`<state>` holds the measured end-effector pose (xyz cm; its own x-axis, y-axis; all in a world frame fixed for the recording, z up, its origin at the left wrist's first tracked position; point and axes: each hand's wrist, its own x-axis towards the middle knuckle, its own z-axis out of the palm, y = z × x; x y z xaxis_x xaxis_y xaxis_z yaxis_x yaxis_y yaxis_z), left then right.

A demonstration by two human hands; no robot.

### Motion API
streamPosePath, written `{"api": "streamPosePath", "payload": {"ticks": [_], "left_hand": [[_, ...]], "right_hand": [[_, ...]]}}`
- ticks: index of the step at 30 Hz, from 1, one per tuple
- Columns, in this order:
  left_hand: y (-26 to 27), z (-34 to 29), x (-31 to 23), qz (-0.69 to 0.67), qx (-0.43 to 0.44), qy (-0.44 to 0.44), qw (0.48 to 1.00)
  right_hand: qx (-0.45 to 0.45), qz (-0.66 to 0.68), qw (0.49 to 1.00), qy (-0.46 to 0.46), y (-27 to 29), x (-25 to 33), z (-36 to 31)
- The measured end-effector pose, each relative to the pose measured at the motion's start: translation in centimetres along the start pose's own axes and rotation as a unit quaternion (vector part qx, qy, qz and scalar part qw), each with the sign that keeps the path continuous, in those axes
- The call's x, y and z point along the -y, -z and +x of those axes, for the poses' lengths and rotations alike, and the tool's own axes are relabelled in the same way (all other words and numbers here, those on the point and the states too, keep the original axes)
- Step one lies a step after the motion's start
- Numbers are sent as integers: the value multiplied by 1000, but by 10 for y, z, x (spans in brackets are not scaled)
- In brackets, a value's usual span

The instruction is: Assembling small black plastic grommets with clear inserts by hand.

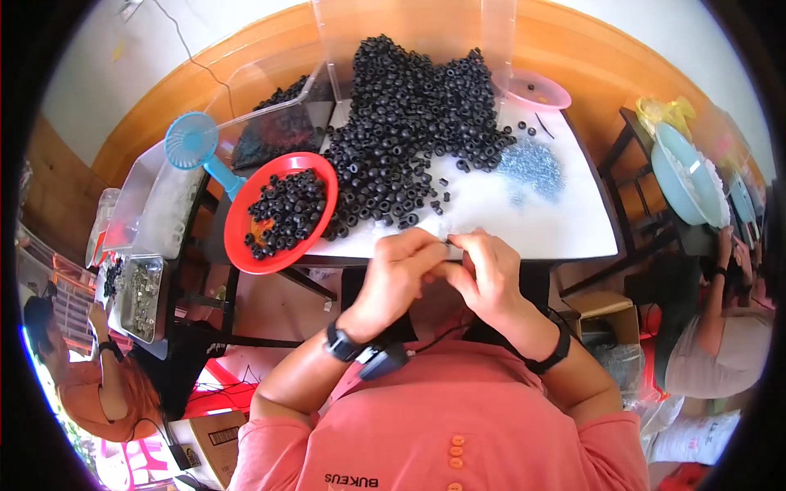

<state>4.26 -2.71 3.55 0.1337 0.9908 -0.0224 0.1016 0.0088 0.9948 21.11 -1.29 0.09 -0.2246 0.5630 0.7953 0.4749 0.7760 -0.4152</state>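
Both of my hands meet just over the front edge of the white-topped table (577, 233). The fingers of my left hand (399, 272) are pinched together, and so are those of my right hand (490, 274). Something tiny and dark seems to sit between the fingertips, too small to name. Beyond my hands rises a large heap of black ring-like pieces (401, 123), some scattered toward me. A red plate (237, 233) of similar black pieces stands left of my left hand. To the right of the heap lies a small pile of pale blue bits (530, 168).
A clear plastic bin wall (417, 20) stands behind the heap. A pink plate (544, 100) is at the back right, a blue handheld fan (192, 141) at the left. Other people work at both sides, near a metal tray (141, 299) and a light blue basin (679, 184).
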Motion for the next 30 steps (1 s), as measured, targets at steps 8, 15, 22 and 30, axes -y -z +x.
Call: {"api": "streamPosePath", "payload": {"ticks": [8,15,22,30], "left_hand": [[123,10,-24,116,-264,-69,955],[140,3,-8,268,-283,-164,906],[169,-19,-29,54,-258,-95,960],[192,-38,-24,18,-169,-89,981]], "right_hand": [[353,-121,928,-24,52,-6,-85],[477,-282,823,-129,95,-55,-133],[572,-194,765,-223,161,-31,-148],[549,-9,698,-460,191,37,-122]]}}
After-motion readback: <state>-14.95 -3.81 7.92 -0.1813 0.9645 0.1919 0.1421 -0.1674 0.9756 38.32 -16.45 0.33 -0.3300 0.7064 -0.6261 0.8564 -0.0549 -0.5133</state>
